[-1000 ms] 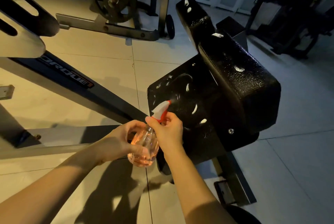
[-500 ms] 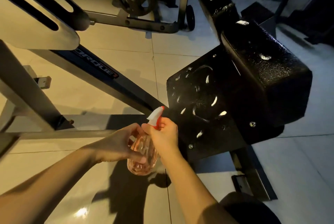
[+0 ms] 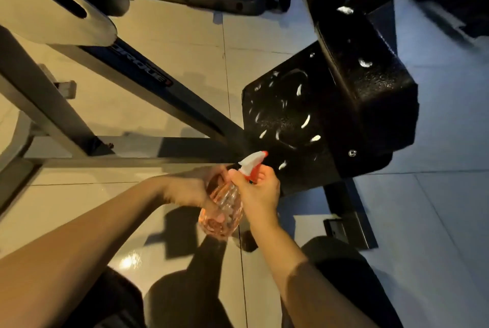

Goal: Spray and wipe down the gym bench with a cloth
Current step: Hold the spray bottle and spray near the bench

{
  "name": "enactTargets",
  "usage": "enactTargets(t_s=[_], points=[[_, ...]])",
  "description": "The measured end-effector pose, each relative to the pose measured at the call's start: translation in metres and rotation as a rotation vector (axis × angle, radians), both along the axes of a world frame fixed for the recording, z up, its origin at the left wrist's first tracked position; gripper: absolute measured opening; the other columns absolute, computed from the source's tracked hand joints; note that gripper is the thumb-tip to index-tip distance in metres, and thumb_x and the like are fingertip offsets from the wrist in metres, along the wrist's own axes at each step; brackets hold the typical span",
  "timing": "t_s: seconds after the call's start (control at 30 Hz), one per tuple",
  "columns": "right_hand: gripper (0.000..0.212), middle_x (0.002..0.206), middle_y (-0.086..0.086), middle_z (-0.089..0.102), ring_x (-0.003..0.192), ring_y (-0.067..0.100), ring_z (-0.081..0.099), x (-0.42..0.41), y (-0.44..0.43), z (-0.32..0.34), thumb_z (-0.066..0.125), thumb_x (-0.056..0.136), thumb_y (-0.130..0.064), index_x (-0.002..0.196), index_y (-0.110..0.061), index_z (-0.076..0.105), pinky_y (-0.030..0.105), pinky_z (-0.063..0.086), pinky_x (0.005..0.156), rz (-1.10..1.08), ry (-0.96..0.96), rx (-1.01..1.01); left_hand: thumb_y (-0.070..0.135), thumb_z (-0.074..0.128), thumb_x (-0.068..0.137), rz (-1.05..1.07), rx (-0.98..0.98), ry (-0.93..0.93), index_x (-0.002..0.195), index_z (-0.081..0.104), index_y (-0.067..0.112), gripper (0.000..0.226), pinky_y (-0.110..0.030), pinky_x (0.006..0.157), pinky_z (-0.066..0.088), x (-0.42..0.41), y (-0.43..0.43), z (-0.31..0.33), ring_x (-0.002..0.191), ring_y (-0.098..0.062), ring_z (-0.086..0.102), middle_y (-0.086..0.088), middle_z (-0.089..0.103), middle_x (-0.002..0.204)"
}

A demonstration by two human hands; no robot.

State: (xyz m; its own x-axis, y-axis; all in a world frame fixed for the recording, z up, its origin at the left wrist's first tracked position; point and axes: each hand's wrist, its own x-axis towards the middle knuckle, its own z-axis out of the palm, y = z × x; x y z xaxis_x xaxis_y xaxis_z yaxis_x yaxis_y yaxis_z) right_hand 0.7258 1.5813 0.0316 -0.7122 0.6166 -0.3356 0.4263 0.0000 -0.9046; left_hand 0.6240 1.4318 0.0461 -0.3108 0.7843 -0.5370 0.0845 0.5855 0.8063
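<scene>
A clear pink plastic spray bottle [image 3: 221, 211] is gripped by the left hand [image 3: 194, 190] around its body; right hand [image 3: 258, 191] fingers are curled at its white-and-red trigger head [image 3: 251, 165], just near the wet black padded gym bench [image 3: 330, 116].

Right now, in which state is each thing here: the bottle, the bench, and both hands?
spray bottle: held up off the floor in both hands, nozzle pointing toward the bench.
left hand: grips the bottle's body.
right hand: grips the bottle's neck, fingers at the trigger.
gym bench: black pads wet, speckled with droplets and white streaks, not yet wiped.
</scene>
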Motion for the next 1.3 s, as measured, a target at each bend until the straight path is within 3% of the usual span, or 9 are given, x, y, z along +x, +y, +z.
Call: enactTargets(t_s=[0.07,0.3,0.43,0.57,0.8,0.9,1.0,1.13,1.3], points=[[0.041,0.102,-0.008,0.069,0.093,0.005,0.067,0.025,0.003,0.015,0.084,0.082,-0.029,0.116,-0.021,0.062,0.016,0.053,0.072,-0.032,-0.024,-0.020,0.016,0.091,0.074,-0.030,-0.017,-0.026,0.131,0.047,0.037,0.075,-0.029,0.106,0.050,0.013,0.005,0.006,0.115,-0.003,0.062,0.011,0.063,0.126],[0.038,0.104,-0.012,0.070,0.100,0.009,0.068,0.087,0.010,0.083,0.084,0.080,-0.037,0.110,-0.032,0.060,0.036,0.059,0.089,0.024,-0.244,-0.056,0.029,0.095,0.068,-0.002,-0.048,-0.097,0.128,0.050,0.036,0.076,-0.032,0.102,0.054,0.087,0.013,0.077,0.115,-0.008,0.060,0.015,0.060,0.124],[0.057,0.115,-0.005,0.068,0.103,0.008,0.065,0.106,0.015,0.159,0.085,0.081,-0.032,0.128,-0.016,0.058,0.007,0.049,0.069,0.084,-0.283,-0.077,0.029,0.096,0.064,0.037,-0.079,-0.046,0.127,0.050,0.033,0.078,-0.031,0.098,0.054,0.112,0.010,0.142,0.112,-0.005,0.059,0.014,0.059,0.123],[0.067,0.124,-0.003,0.066,0.114,0.013,0.063,0.123,0.017,0.252,0.087,0.079,-0.033,0.135,-0.016,0.055,0.015,0.051,0.079,0.082,-0.285,-0.107,0.031,0.097,0.061,0.084,-0.109,-0.039,0.125,0.049,0.033,0.080,-0.034,0.096,0.055,0.134,0.011,0.225,0.111,-0.007,0.060,0.013,0.062,0.120],[0.061,0.115,-0.011,0.062,0.110,0.009,0.061,0.125,0.057,0.410,0.083,0.083,-0.037,0.134,-0.019,0.055,0.008,0.042,0.068,0.190,-0.285,-0.028,0.029,0.095,0.065,0.147,-0.060,-0.063,0.127,0.046,0.036,0.080,-0.041,0.098,0.057,0.146,0.041,0.374,0.116,-0.008,0.058,0.014,0.057,0.125],[0.067,0.120,-0.009,0.065,0.110,0.009,0.063,0.116,0.088,0.459,0.084,0.079,-0.043,0.135,-0.021,0.055,0.013,0.047,0.075,0.202,-0.246,0.005,0.033,0.092,0.067,0.142,-0.026,-0.002,0.129,0.044,0.038,0.079,-0.042,0.094,0.060,0.137,0.068,0.422,0.121,-0.016,0.056,0.012,0.053,0.130],[0.067,0.121,-0.012,0.065,0.110,0.011,0.065,0.103,0.129,0.492,0.082,0.079,-0.050,0.135,-0.027,0.054,0.027,0.057,0.088,0.198,-0.220,0.068,0.029,0.091,0.072,0.132,-0.001,0.068,0.132,0.041,0.039,0.079,-0.028,0.086,0.058,0.124,0.109,0.462,0.120,-0.015,0.053,0.015,0.050,0.129],[0.070,0.125,-0.011,0.067,0.110,0.014,0.067,0.082,0.200,0.524,0.082,0.076,-0.056,0.135,-0.029,0.055,0.039,0.059,0.095,0.203,-0.169,0.122,0.034,0.091,0.071,0.152,-0.038,0.140,0.145,0.038,0.034,0.091,-0.033,0.098,0.055,0.106,0.180,0.498,0.126,-0.015,0.049,0.012,0.046,0.136],[0.058,0.115,-0.019,0.065,0.105,0.001,0.062,0.053,0.316,0.564,0.085,0.080,-0.042,0.128,-0.025,0.058,0.009,0.050,0.082,0.330,-0.033,0.108,0.035,0.088,0.076,0.207,-0.016,0.215,0.143,0.042,0.028,0.082,-0.036,0.104,0.050,0.090,0.291,0.535,0.123,-0.015,0.050,0.007,0.045,0.134]])
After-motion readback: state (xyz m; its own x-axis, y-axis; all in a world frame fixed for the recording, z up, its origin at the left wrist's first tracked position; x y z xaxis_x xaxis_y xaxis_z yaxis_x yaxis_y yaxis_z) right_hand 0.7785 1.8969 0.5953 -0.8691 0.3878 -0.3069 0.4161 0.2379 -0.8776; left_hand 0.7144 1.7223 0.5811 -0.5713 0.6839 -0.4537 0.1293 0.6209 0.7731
